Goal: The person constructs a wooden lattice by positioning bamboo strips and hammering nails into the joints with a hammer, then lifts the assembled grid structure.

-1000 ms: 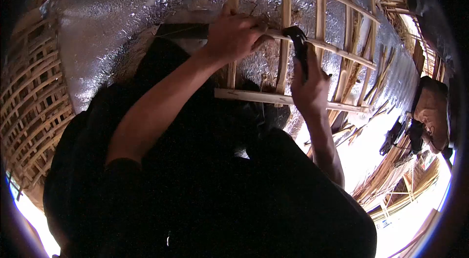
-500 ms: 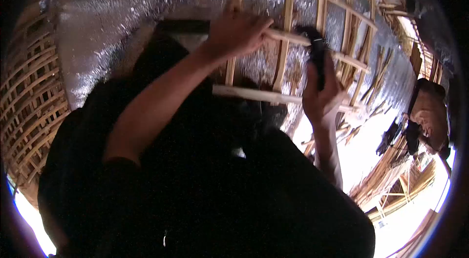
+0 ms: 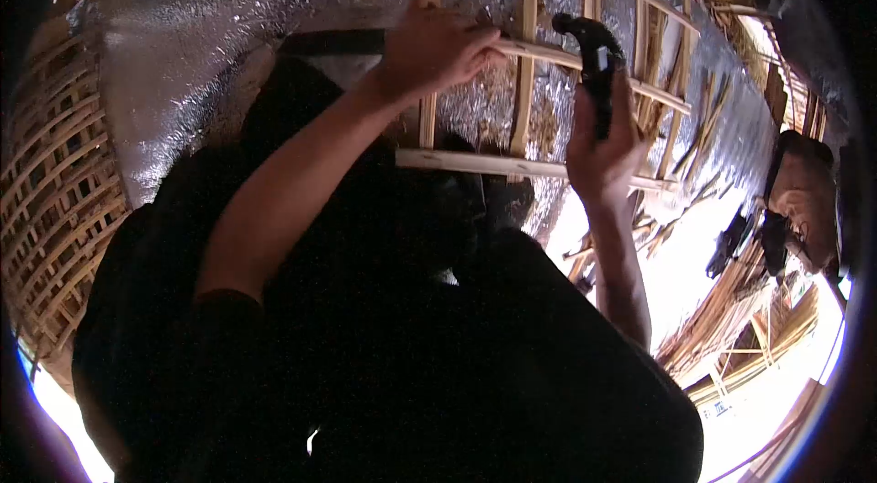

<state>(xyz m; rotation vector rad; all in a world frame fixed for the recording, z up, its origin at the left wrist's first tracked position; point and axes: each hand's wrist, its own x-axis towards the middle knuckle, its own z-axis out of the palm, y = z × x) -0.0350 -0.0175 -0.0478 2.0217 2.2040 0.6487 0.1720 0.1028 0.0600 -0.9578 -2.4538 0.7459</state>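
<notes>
My right hand (image 3: pixel 605 154) is closed around the handle of a black claw hammer (image 3: pixel 600 63). The hammer's head is over a crosswise strip of a wooden lattice (image 3: pixel 527 99). To the left, my left hand (image 3: pixel 438 49) has its fingers closed around the near end of that same wooden strip (image 3: pixel 544 53). Whether a nail is between the fingers cannot be made out. A thicker bottom strip (image 3: pixel 457 160) of the lattice runs below both hands. Dark clothing hides much of the lower view.
Shiny wet-looking ground (image 3: pixel 174 72) lies under and beside the lattice. A curved woven bamboo panel (image 3: pixel 59 181) stands at the left. At the right are loose sticks (image 3: pixel 708 140), a bundle of thatch (image 3: pixel 731 318) and a person (image 3: pixel 799 200) close to the edge of view.
The hammer's head, blurred before, now shows sharply and sits a little higher relative to the strip. My left hand keeps its place on the strip. The whole view has shifted slightly.
</notes>
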